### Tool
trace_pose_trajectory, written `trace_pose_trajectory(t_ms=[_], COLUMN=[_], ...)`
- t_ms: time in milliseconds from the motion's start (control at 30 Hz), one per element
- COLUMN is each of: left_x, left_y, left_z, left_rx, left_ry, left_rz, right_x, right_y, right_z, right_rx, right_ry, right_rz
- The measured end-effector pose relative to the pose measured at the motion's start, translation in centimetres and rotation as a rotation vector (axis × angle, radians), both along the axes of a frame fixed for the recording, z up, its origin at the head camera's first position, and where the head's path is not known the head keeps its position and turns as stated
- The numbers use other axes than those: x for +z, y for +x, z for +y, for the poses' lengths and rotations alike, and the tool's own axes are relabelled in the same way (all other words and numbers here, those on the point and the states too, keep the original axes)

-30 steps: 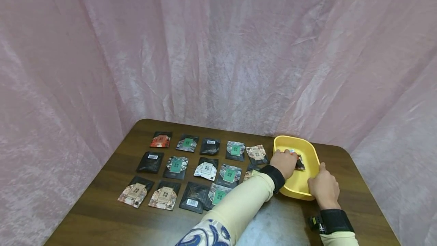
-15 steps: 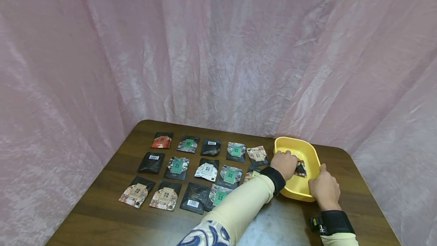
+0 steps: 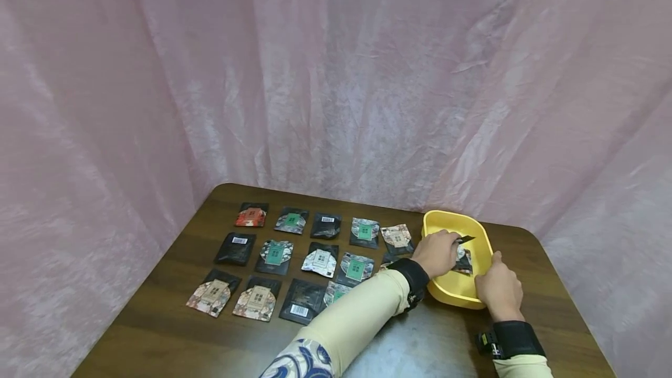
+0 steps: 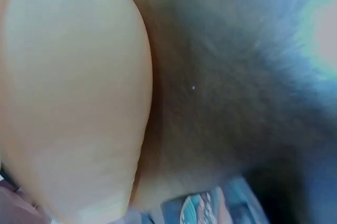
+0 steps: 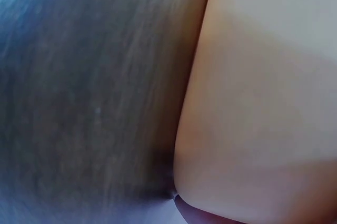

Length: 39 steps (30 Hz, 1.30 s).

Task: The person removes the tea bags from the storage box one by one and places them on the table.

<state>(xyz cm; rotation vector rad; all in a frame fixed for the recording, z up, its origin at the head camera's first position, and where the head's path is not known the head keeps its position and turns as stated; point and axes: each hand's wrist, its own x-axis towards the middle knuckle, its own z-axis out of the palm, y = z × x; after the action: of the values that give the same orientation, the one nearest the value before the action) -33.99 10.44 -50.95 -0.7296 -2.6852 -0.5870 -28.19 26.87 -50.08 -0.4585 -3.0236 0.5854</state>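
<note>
In the head view my left hand (image 3: 437, 253) reaches over the near-left side of a yellow plastic basin (image 3: 452, 296). It pinches a dark sachet (image 3: 465, 239), seen almost edge-on beyond the fingers. Below it, on the basin floor, lies another dark sachet with a patterned front (image 3: 462, 262). My right hand (image 3: 499, 288) grips the basin's right rim, thumb on the inner side and fingers outside. Skin fills much of both wrist views, hiding the fingertips; a patterned sachet (image 4: 202, 208) shows at the bottom of the left one.
Flat sachets lie in rough rows on the brown wooden table (image 3: 173, 319), among them a red one (image 3: 252, 215), a beige one (image 3: 397, 238) and a barcode-side-up one (image 3: 301, 302). My left sleeve (image 3: 362, 311) crosses the nearest row. A pink curtain (image 3: 336, 86) hangs behind.
My left hand has lifted slightly and drawn back, with a dark sachet now showing in its fingers. The sachet on the basin floor shows more. My right hand stays on the rim.
</note>
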Motion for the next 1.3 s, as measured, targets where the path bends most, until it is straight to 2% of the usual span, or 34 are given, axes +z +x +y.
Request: trace_pose_trajectory(t_ms=[67, 133, 267, 400, 533, 700, 833, 933, 1033, 1133, 1300], left_x=[0.4, 0.9, 1.9, 2.5, 2.6, 2.2, 1.7, 1.5, 1.3, 1.2, 0.6], left_y=[0.5, 1.2, 2.3, 3.5, 5.3, 8.2, 10.6, 12.4, 14.1, 15.3, 16.3], left_z=[-0.7, -1.6, -4.1, -7.0, -10.0, -13.1, -14.5, -15.2, -15.4, -15.4, -15.1], left_rx=[-0.042, -0.066, -0.072, -0.056, -0.043, -0.034, -0.036, -0.061, -0.093, -0.119, -0.132], left_ry=[0.078, 0.118, 0.150, 0.132, 0.078, -0.018, -0.138, -0.220, -0.304, -0.360, -0.462], left_rz=[-0.021, -0.028, -0.021, -0.013, 0.027, 0.144, 0.208, 0.232, 0.230, 0.188, 0.086], right_x=[-0.1, -0.3, -0.5, -0.4, -0.3, -0.1, 0.0, 0.0, 0.0, 0.1, 0.2], right_y=[0.1, 0.2, 0.2, 0.2, 0.3, 0.1, 0.1, 0.1, 0.1, 0.1, 0.1], right_z=[0.2, 0.5, 0.7, 0.6, 0.7, 0.8, 0.7, 0.8, 0.7, 0.5, 0.1], right_rx=[-0.002, 0.000, 0.011, 0.013, 0.015, 0.016, 0.012, 0.017, 0.024, 0.026, 0.020], right_ry=[0.003, 0.008, 0.011, 0.011, 0.009, 0.017, 0.014, 0.008, 0.004, -0.001, -0.008], right_rz=[-0.001, -0.003, -0.002, -0.002, -0.011, -0.005, -0.012, -0.019, -0.020, -0.020, -0.026])
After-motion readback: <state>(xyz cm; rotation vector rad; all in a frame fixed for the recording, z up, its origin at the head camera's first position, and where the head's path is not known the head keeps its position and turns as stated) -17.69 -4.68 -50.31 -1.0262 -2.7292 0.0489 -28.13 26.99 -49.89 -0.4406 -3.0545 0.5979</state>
